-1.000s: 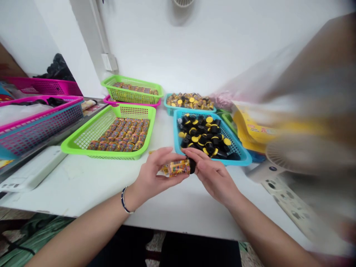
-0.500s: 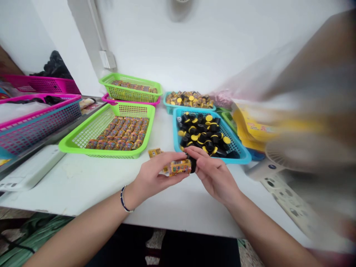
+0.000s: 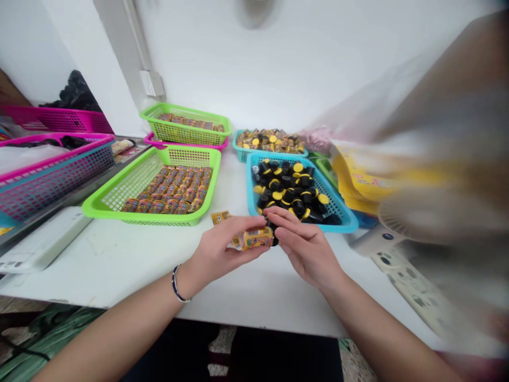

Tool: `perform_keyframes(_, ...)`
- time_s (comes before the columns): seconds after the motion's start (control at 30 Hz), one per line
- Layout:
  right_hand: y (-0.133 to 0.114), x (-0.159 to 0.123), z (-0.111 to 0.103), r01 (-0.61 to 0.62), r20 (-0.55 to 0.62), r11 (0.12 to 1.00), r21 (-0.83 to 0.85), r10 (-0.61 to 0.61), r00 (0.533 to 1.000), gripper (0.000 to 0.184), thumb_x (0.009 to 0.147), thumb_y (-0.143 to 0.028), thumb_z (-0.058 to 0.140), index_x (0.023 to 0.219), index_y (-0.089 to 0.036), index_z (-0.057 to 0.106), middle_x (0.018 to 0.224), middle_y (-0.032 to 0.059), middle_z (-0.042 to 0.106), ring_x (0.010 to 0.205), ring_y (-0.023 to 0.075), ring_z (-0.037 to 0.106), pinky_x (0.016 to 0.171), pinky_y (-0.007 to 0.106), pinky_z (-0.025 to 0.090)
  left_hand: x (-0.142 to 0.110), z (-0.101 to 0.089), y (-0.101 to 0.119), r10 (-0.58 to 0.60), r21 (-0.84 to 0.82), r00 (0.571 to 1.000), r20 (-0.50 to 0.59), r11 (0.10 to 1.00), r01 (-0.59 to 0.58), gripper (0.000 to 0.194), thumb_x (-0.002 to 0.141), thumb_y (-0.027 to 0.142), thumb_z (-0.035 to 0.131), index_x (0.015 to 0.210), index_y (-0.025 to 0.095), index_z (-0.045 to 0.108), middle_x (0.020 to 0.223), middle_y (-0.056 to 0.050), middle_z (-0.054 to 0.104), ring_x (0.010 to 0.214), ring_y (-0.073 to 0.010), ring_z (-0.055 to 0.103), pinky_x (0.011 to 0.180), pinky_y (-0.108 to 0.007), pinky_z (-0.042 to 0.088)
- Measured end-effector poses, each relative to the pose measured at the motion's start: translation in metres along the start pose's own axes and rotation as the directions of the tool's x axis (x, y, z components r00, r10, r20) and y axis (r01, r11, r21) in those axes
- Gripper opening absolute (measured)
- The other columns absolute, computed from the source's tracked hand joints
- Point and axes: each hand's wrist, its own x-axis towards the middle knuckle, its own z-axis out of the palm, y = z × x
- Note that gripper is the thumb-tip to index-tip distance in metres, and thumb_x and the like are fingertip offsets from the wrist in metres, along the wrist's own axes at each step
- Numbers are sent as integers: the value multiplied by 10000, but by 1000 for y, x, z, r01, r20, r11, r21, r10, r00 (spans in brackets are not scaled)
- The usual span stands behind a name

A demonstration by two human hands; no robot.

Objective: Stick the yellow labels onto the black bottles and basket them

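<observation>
Above the front part of the table, my left hand (image 3: 217,245) is closed around a small black canister with a yellow printed sleeve (image 3: 256,239). Its thumb and fingers press the sleeve from above and below. More yellow printed sleeve material (image 3: 220,217) sticks out behind that hand. My right hand (image 3: 308,246) has its fingertips gathered on the black end of the canister, partly hiding it. Just beyond the hands stands a blue basket (image 3: 250,199) with many black canisters with yellow tops (image 3: 297,191).
To the left, a green basket (image 3: 93,211) holds rows of sleeved canisters (image 3: 175,188). Farther back are another green basket (image 3: 159,124) and a smaller blue basket (image 3: 242,154) of canisters. A small fan (image 3: 368,241) stands right; a white power strip (image 3: 45,241) lies left.
My right fingers have shifted slightly over the black end, covering more of it. The left hand keeps its hold, and the view has moved a little.
</observation>
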Motion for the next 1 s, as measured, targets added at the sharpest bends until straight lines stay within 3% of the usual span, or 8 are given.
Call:
perform_keyframes(0.23, -2, -1, 5, -13, -46, 1000, 12, 13, 999, 189, 723, -352, 814, 911, -339, 795, 1237, 33, 645, 1230, 237, 528, 982, 388, 488, 7, -4, 1, 160, 98, 987, 19, 982, -161, 554, 779, 167, 773, 1292, 219, 569, 1112, -60, 747, 983, -149, 716, 927, -258, 582)
perform_keyframes(0.53, 4, -2, 14, -17, -173, 992, 123, 38, 984, 219, 669, -339, 853, 880, -315, 801, 1199, 16, 653, 1115, 189, 592, 942, 318, 514, 12, 1, 3, 204, -14, 977, -66, 979, -205, 412, 741, 118, 794, 1120, 172, 640, 1044, -105, 749, 985, -169, 711, 877, -288, 595)
perform_keyframes(0.7, 7, -5, 18, -36, -221, 986, 161, 72, 973, 229, 657, -377, 859, 869, -311, 802, 1201, 22, 644, 1077, 191, 603, 856, 305, 541, 12, 1, 3, 241, -65, 967, -83, 967, -246, 586, 724, 73, 793, 1252, 201, 571, 1097, -103, 737, 1021, -181, 702, 883, -312, 596)
perform_keyframes(0.83, 7, -6, 20, -37, -220, 989, 146, 69, 973, 215, 665, -398, 853, 858, -319, 802, 1203, 30, 634, 1074, 205, 592, 791, 310, 544, 10, 1, 3, 197, -129, 977, -81, 970, -206, 775, 704, 29, 791, 1368, 278, 478, 1128, -85, 728, 1029, -188, 697, 888, -335, 597)
perform_keyframes(1.0, 8, -7, 20, 24, -196, 998, 61, -12, 981, 175, 712, -418, 821, 864, -335, 800, 1139, 37, 615, 1046, 206, 576, 750, 322, 539, 5, 2, -1, 148, -150, 986, -74, 976, -157, 789, 704, 67, 802, 1378, 293, 461, 1119, -76, 728, 1025, -199, 694, 904, -362, 598)
